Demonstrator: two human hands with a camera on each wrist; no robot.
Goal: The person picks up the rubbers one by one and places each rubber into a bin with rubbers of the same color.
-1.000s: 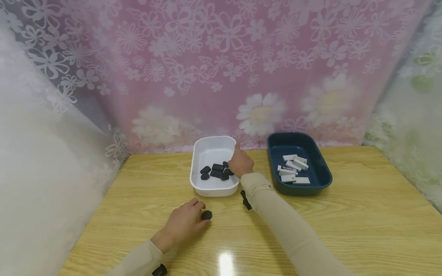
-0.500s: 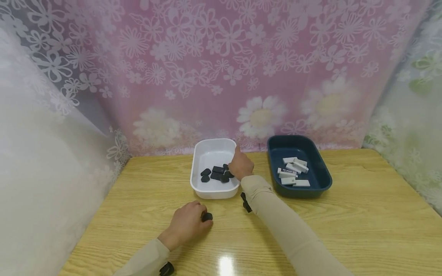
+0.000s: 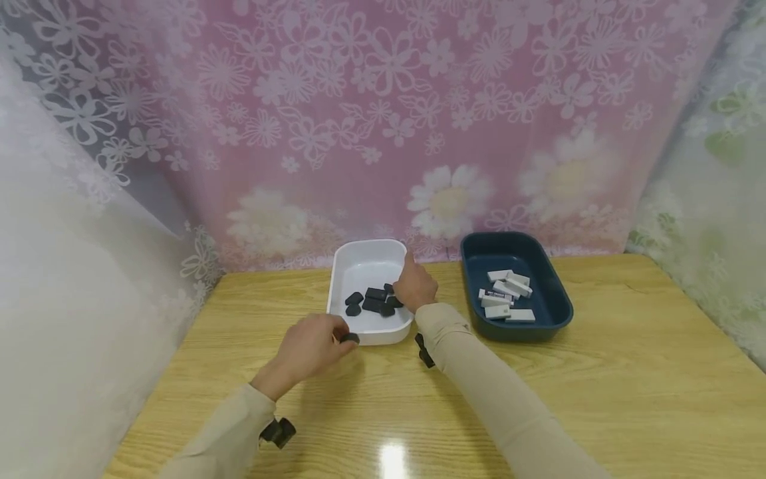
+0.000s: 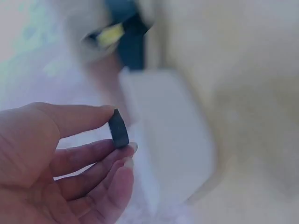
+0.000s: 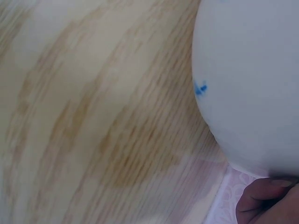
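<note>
My left hand (image 3: 307, 347) pinches a small black many-sided piece (image 3: 350, 338) just in front of the white basin (image 3: 383, 338). In the left wrist view, the thumb and fingertips hold that flat black piece (image 4: 118, 129) by its edges, with the basin blurred behind. My right hand (image 3: 417, 286) grips the white basin's right rim. Its curled fingers (image 5: 264, 198) show at the corner of the right wrist view. Inside the basin lie several black pieces (image 3: 374, 305), some rectangular and some angular, partly hidden by the right hand.
A dark blue basin (image 3: 562, 318) stands to the right on the wooden table (image 3: 622, 372) and holds several small white blocks (image 3: 497, 311). A floral curtain (image 3: 359, 166) hangs close behind both basins.
Fingers of my left hand have closed on the black piece and lifted it from the table, forward to the white basin's near edge. The right hand stays at the rim.
</note>
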